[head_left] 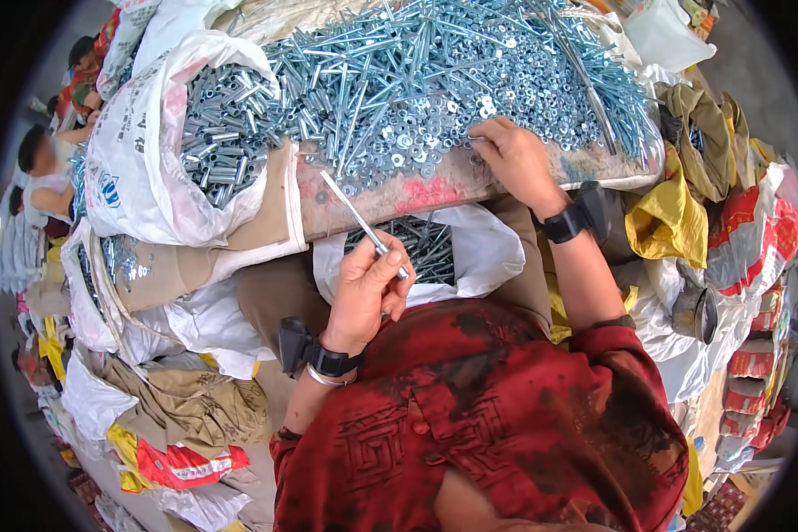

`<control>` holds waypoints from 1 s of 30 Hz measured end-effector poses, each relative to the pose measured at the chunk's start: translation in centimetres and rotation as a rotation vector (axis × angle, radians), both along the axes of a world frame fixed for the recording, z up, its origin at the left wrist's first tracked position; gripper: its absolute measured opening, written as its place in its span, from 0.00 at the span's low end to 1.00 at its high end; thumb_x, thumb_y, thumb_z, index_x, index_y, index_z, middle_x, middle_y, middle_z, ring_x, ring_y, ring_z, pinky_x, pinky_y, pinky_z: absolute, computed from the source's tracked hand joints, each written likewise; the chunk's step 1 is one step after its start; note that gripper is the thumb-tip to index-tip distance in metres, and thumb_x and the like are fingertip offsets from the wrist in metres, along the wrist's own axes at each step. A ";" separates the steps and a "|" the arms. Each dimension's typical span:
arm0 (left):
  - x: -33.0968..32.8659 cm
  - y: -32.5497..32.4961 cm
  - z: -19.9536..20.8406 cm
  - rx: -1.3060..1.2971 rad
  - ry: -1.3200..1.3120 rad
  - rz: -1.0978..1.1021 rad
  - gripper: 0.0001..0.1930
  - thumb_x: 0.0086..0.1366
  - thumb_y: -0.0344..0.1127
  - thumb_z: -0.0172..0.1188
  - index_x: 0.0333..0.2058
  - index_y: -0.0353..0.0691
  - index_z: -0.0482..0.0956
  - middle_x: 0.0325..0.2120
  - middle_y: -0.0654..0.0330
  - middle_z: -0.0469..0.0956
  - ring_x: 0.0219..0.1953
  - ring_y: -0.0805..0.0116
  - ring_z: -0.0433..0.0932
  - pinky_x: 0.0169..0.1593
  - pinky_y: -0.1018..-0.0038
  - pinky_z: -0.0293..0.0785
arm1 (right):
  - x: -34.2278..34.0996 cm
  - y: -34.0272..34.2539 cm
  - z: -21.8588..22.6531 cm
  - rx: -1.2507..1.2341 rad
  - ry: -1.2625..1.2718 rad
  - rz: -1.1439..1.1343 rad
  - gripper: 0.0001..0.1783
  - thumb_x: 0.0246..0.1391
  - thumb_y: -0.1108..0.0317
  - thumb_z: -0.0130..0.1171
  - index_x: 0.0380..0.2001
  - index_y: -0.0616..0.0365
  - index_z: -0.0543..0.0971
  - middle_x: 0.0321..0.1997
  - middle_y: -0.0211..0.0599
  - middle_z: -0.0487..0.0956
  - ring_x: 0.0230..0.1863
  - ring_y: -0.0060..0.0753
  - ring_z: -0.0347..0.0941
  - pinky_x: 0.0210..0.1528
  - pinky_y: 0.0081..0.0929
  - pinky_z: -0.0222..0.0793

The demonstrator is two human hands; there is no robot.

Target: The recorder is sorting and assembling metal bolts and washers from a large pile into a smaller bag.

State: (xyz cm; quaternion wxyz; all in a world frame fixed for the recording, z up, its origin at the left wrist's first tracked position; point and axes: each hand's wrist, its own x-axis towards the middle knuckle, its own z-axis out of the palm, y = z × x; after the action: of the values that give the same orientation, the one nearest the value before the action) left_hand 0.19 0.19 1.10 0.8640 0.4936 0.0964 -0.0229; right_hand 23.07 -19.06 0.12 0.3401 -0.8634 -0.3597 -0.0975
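On the near side of the table, a slender metal rod was gripped by the left hand, its fingers closed around the thicker lower end while the thin end was pointed away and leftward. At the near fringe of a spread of washers, the right hand was held with its fingers bent and partly closed; whether anything was pinched there could not be told. Beyond the washers, the table was heaped with long bolts. To the left, short metal sleeves were held in an open white bag. Below the table's near edge, dark metal pieces were contained in a white sack.
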 end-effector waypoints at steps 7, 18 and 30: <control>0.1 -0.3 -0.2 0.068 0.044 -0.057 0.10 0.73 0.39 0.52 0.37 0.38 0.67 0.18 0.55 0.73 0.11 0.75 0.65 0.15 0.80 0.66 | 0.4 1.4 0.1 -0.263 -0.082 -0.038 0.08 0.53 0.64 0.60 0.33 0.56 0.78 0.35 0.46 0.79 0.35 0.54 0.77 0.35 0.47 0.72; -1.1 0.1 0.0 0.144 0.013 -0.060 0.11 0.73 0.40 0.53 0.37 0.38 0.69 0.19 0.56 0.75 0.12 0.75 0.70 0.16 0.80 0.67 | -1.6 0.5 1.7 -0.452 -0.022 0.075 0.08 0.49 0.67 0.61 0.33 0.57 0.77 0.33 0.47 0.81 0.38 0.53 0.78 0.39 0.46 0.72; -0.9 -1.4 0.1 1.637 -0.230 -0.035 0.09 0.62 0.38 0.61 0.32 0.42 0.72 0.26 0.52 0.77 0.28 0.46 0.78 0.30 0.53 0.71 | -7.4 -2.3 5.1 0.441 1.036 0.501 0.06 0.56 0.74 0.64 0.31 0.60 0.75 0.27 0.28 0.77 0.26 0.19 0.76 0.31 0.19 0.74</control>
State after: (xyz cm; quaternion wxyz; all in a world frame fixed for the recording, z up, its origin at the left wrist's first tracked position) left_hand -0.68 -1.22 1.16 0.2353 0.9675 -0.0143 0.0919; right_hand 15.68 -21.33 5.18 0.6538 -0.5971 -0.3109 0.3456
